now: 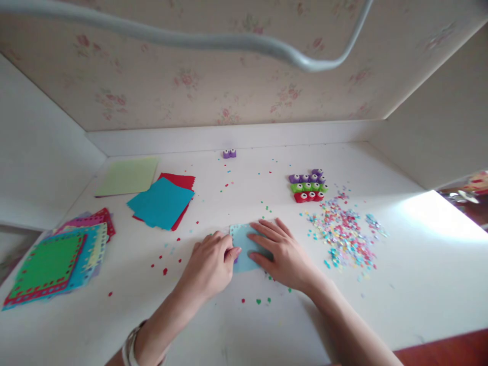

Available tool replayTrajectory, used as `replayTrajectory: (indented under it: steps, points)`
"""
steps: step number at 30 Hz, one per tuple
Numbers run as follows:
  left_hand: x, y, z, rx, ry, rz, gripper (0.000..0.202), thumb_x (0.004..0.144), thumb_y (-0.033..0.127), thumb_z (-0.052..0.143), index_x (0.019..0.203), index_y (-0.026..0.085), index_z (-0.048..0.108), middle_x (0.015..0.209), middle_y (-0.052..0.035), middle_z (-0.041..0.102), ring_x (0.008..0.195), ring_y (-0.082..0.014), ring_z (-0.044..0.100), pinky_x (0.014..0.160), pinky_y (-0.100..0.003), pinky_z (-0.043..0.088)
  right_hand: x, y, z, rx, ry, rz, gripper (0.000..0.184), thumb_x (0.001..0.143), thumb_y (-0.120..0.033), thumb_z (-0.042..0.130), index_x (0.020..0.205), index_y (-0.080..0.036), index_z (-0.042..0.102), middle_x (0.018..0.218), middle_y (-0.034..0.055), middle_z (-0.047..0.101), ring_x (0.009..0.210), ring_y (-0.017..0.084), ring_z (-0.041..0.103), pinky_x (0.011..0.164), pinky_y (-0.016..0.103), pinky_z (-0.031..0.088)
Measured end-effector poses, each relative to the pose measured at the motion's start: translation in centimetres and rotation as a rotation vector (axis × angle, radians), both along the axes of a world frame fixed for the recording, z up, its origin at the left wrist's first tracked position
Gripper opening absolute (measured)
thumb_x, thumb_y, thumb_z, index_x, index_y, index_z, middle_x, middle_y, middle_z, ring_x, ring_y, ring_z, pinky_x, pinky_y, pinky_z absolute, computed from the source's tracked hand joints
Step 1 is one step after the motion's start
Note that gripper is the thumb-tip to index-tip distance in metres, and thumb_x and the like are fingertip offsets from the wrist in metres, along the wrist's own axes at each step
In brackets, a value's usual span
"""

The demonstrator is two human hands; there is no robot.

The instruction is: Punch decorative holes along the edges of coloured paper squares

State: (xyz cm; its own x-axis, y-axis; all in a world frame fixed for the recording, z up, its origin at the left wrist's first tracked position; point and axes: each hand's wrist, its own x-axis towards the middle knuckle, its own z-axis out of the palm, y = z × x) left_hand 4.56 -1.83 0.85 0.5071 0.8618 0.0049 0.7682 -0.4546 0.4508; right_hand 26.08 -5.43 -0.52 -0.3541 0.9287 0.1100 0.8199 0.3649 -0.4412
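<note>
near the front middle of the white surface (419, 264), a light blue sheet (244, 250) lies flat between both hands, directly ahead of the person. the right hand (284, 256) rests on the sheet's right half, palm down, with its fingers (267, 231) open, spread and pointing toward the far left. the left hand (211, 262) sits at the sheet's left edge with its fingers curled inward and the tips touching the paper. whether they pinch the edge or hide something small and purple beneath them cannot be told. both hands touch the sheet, but the right covers more of it, so the sheet's long axis is hard to judge. what shows runs away from the person.

a heap of paper confetti (343, 236) lies near the right hand, and beyond it stand rows of purple, green and red punches (308, 185). one lone purple punch (229, 153) sits by the back wall. to the far left are a teal sheet (160, 202) over a red sheet (179, 180), a pale green sheet (127, 175), and a stack of border-punched sheets (57, 259).
</note>
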Motion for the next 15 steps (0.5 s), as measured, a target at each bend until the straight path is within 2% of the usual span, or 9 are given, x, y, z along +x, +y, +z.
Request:
replayTrajectory:
  steps: [4,7,10,13,15]
  points:
    - [0.2,0.1,0.2,0.033,0.061,-0.020,0.021,0.090,0.026,0.059,0.070,0.021,0.061,0.083,-0.0034,0.065,0.076,-0.0205,0.063,0.062,-0.029,0.042,0.0,-0.2,-0.2,0.020,0.023,-0.003,0.039,0.091,-0.036,0.062,0.129,-0.029,0.061,0.143,0.0052,0.055,0.136,0.029,0.045,0.115,0.060,0.025]
    - [-0.6,-0.1,0.7,0.010,0.034,-0.013,0.024,0.094,0.032,0.054,0.075,0.022,0.066,0.086,-0.0027,0.066,0.082,-0.0205,0.063,0.069,-0.031,0.044,0.0,-0.2,-0.4,0.031,0.035,-0.010,0.039,0.090,-0.039,0.062,0.128,-0.030,0.062,0.142,0.0041,0.056,0.134,0.028,0.046,0.115,0.058,0.026]
    - [-2.3,-0.3,0.7,-0.035,0.024,0.052,0.030,0.097,0.038,0.047,0.081,0.025,0.069,0.090,-0.0022,0.068,0.090,-0.0217,0.064,0.078,-0.035,0.045,0.0,-0.2,-0.5,0.031,0.035,-0.019,0.038,0.090,-0.042,0.062,0.126,-0.031,0.063,0.142,0.0028,0.055,0.134,0.028,0.047,0.116,0.056,0.026]
    - [-4.5,-0.5,-0.1,0.028,-0.012,0.168,0.030,0.098,0.036,0.045,0.085,0.023,0.069,0.098,-0.0036,0.068,0.096,-0.0231,0.064,0.084,-0.040,0.047,0.0,-0.2,-0.5,0.025,0.032,-0.021,0.037,0.090,-0.044,0.062,0.125,-0.032,0.063,0.143,0.0019,0.054,0.134,0.028,0.047,0.116,0.057,0.026]
    - [-5.8,-0.7,-0.8,0.074,-0.099,0.153,0.030,0.099,0.035,0.043,0.093,0.023,0.070,0.102,-0.0049,0.068,0.100,-0.0221,0.063,0.090,-0.040,0.049,0.1,-0.2,-0.6,0.022,0.031,-0.022,0.037,0.090,-0.045,0.061,0.125,-0.032,0.063,0.143,0.0018,0.054,0.134,0.028,0.047,0.115,0.058,0.026]
